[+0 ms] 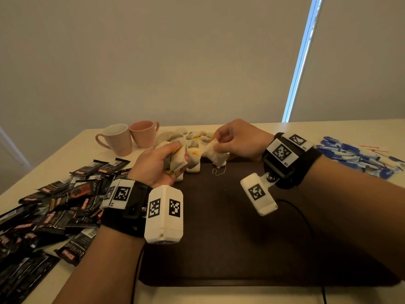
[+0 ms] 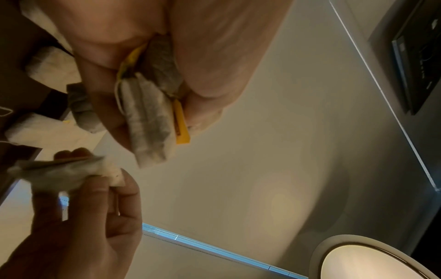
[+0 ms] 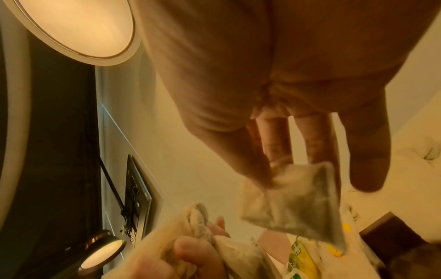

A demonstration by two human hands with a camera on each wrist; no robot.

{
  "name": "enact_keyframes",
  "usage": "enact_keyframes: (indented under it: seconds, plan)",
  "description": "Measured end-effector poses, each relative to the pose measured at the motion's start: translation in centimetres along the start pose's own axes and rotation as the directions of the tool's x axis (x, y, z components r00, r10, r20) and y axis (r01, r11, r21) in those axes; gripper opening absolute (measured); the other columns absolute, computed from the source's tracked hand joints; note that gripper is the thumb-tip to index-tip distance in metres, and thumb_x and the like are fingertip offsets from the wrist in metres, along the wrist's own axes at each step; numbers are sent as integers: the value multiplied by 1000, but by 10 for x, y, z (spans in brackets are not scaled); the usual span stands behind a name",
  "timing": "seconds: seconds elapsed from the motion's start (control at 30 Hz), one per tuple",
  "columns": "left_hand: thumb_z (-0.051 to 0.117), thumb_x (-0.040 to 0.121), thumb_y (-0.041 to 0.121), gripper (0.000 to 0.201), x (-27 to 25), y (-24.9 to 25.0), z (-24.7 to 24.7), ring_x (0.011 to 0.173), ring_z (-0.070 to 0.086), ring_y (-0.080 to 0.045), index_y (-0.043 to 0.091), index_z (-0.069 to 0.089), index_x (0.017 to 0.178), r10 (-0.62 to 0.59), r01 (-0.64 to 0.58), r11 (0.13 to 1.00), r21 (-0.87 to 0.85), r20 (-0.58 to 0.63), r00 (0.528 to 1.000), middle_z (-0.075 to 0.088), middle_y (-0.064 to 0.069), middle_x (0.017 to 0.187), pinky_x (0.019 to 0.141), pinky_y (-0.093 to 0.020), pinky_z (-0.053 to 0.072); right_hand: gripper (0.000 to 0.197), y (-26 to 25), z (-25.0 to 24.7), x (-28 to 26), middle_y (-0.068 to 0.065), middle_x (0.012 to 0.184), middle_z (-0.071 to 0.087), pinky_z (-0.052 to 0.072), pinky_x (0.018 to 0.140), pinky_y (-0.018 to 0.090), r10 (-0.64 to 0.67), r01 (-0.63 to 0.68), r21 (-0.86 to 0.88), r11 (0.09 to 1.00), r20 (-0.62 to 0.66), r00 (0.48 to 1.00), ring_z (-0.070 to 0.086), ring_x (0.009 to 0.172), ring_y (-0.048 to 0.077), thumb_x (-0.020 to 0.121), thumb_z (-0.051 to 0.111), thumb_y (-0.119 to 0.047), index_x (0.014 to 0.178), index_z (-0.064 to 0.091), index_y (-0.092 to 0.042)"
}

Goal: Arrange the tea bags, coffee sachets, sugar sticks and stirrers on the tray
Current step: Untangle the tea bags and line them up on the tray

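Note:
My left hand (image 1: 166, 159) grips a small stack of white tea bags (image 1: 178, 161) with yellow tags above the far left corner of the dark brown tray (image 1: 230, 227). In the left wrist view the stack (image 2: 148, 117) sits between thumb and fingers. My right hand (image 1: 236, 139) pinches a single tea bag (image 1: 215, 155) by its top edge, a little right of the left hand; its string (image 1: 219, 172) trails onto the tray. The right wrist view shows that bag (image 3: 291, 203) hanging from my fingertips. More tea bags (image 1: 192, 139) lie heaped just behind the tray.
Black coffee sachets (image 1: 54, 207) are spread over the table at the left. Blue sugar sticks (image 1: 359, 156) lie at the right, with thin red stirrers (image 1: 372, 148) behind them. Two mugs (image 1: 129, 138) stand at the back left. A cable (image 1: 306, 218) crosses the tray.

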State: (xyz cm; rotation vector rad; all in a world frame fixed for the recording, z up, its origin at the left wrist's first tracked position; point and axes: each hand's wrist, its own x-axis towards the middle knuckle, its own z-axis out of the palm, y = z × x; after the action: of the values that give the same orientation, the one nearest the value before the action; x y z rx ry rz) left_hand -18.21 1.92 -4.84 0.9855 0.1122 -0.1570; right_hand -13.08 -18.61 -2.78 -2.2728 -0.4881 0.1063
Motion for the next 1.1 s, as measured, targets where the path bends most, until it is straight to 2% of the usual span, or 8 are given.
enact_keyframes:
  seconds: [0.13, 0.2, 0.37, 0.43, 0.63, 0.77, 0.93, 1.1]
  plan:
    - [57, 95, 8, 29, 3, 4, -6, 64, 64, -15, 2, 56, 123, 28, -28, 1000, 2, -2, 1000, 62, -13, 82, 54, -24, 56, 7, -3, 2, 10, -21, 63, 66, 45, 61, 13, -36, 36, -121, 992, 7, 999, 58, 60, -7, 89, 73, -16, 94, 76, -13]
    - [57, 95, 9, 30, 4, 5, -9, 64, 64, -15, 3, 55, 125, 40, -40, 999, 3, -3, 999, 62, -12, 82, 53, -24, 56, 9, -3, 5, 15, -16, 56, 63, 43, 53, 12, -17, 17, -135, 991, 0, 1000, 56, 49, -3, 90, 70, -13, 96, 75, -9]
    - [57, 95, 7, 31, 6, 6, -13, 67, 64, -16, 4, 55, 125, 73, -73, 997, -11, -3, 997, 62, -12, 81, 53, -24, 55, 19, -9, 12, 26, 20, 86, 74, 63, 76, 40, 141, -147, 33, 989, 131, 981, 75, 78, 31, 97, 60, -12, 99, 69, 5]
    - [57, 94, 7, 30, 7, 6, -13, 67, 63, -17, 3, 55, 125, 73, -73, 997, -20, -4, 997, 62, -12, 80, 53, -24, 55, 19, -10, 16, 28, 17, 86, 74, 62, 72, 34, 126, -127, -5, 992, 160, 979, 76, 76, 27, 95, 65, -18, 98, 69, 1]
    - [58, 94, 8, 41, 9, 7, -17, 67, 63, -17, 0, 51, 134, 74, -74, 997, -25, -7, 997, 62, -13, 83, 55, -25, 56, 17, -8, 28, 37, 10, 108, 64, 59, 62, 24, 63, -28, -160, 987, 221, 973, 75, 69, 19, 95, 59, 0, 109, 62, -9]
    - [58, 94, 7, 45, 9, 7, -18, 64, 65, -17, -1, 48, 137, 71, -71, 997, -43, -6, 997, 62, -14, 85, 54, -25, 56, 30, -6, 35, 45, 5, 103, 64, 61, 63, 29, 32, 18, -243, 970, 201, 979, 74, 66, 19, 91, 65, -2, 116, 55, -15]
    - [58, 94, 7, 41, 9, 8, -18, 63, 65, -18, 0, 52, 134, 74, -75, 994, -73, -14, 997, 64, -13, 83, 54, -25, 56, 15, -7, 35, 54, -4, 89, 67, 47, 64, 23, -68, 177, -472, 864, 238, 969, 59, 68, 8, 88, 70, -15, 101, 68, -23]
    - [57, 94, 5, 39, 8, 9, -18, 62, 66, -18, 0, 52, 132, 79, -79, 993, -89, -6, 997, 67, -13, 80, 54, -25, 56, 16, -7, 37, 62, -4, 92, 66, 46, 68, 22, -62, 223, -465, 857, 337, 939, 59, 79, 11, 92, 66, -17, 107, 72, -21]
